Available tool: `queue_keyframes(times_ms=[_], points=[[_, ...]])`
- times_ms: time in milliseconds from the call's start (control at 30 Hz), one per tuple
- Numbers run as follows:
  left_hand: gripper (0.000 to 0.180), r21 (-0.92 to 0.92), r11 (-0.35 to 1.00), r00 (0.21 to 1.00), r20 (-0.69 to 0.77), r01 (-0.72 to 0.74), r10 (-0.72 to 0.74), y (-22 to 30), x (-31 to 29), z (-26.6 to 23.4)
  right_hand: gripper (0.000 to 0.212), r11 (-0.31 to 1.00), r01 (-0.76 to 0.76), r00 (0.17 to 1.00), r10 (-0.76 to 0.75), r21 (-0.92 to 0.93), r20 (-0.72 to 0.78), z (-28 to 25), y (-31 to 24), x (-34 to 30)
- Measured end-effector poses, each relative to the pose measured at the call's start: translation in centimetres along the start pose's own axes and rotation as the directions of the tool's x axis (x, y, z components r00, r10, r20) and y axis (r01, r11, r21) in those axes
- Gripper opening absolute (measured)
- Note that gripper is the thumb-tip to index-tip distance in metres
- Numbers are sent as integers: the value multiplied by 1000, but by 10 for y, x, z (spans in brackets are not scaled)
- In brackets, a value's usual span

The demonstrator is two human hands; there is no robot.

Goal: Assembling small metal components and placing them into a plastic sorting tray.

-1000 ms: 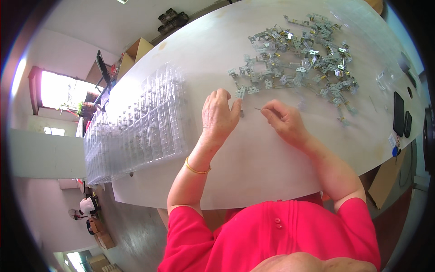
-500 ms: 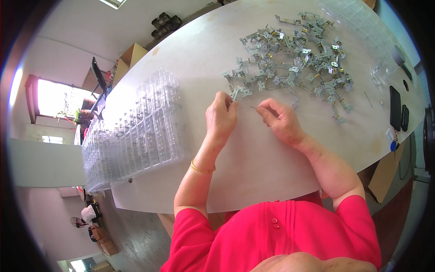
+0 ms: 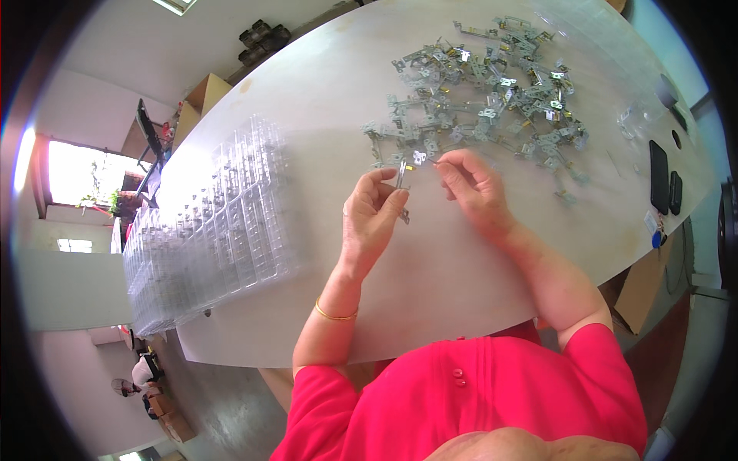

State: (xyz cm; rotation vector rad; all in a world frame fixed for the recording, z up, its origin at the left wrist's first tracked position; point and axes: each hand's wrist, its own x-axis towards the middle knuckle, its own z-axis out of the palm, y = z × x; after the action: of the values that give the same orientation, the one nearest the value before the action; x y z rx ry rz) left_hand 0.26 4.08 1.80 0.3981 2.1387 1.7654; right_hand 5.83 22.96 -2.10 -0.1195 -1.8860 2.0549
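Note:
My left hand is closed, pinching a small silver metal bracket between thumb and fingers. The bracket stands roughly upright, and its lower end shows below the thumb. To its right, my right hand is pinched shut, its fingertips close to the bracket's upper part but apart from it. A thin metal pin sticks out slightly from those fingertips; most of it is hidden. Just beyond both hands lies a loose pile of similar metal brackets, some with brass-coloured parts.
Clear plastic compartment trays stand stacked at the left, holding small metal parts. More clear plastic lies at the far right. A black phone, a dark case and keys with a blue tag lie near the right edge of the white table.
My left hand has drawn back from the pile with a bracket in its fingers. My right hand has moved slightly up. The whole view has shifted a little left.

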Motion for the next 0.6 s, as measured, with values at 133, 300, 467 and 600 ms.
queue_keyframes(times_ms=[133, 300, 467, 600], points=[[36, -195, 969, 980, 159, 149, -119, 2, -4, 2, 12, 997, -16, 999, 12, 77, 46, 0, -3, 0], [33, -130, 979, 973, 191, 155, -129, 0, -6, 1, 12, 998, -46, 996, 43, 35, 83, 1, -5, -3], [28, -187, 964, 974, 162, 188, -158, -14, -7, 2, 11, 999, -45, 988, 45, -2, 147, 4, -6, -5], [27, -242, 944, 969, 156, 224, -189, -12, -6, 3, 11, 998, -58, 987, 63, -36, 151, 7, -5, -7]])
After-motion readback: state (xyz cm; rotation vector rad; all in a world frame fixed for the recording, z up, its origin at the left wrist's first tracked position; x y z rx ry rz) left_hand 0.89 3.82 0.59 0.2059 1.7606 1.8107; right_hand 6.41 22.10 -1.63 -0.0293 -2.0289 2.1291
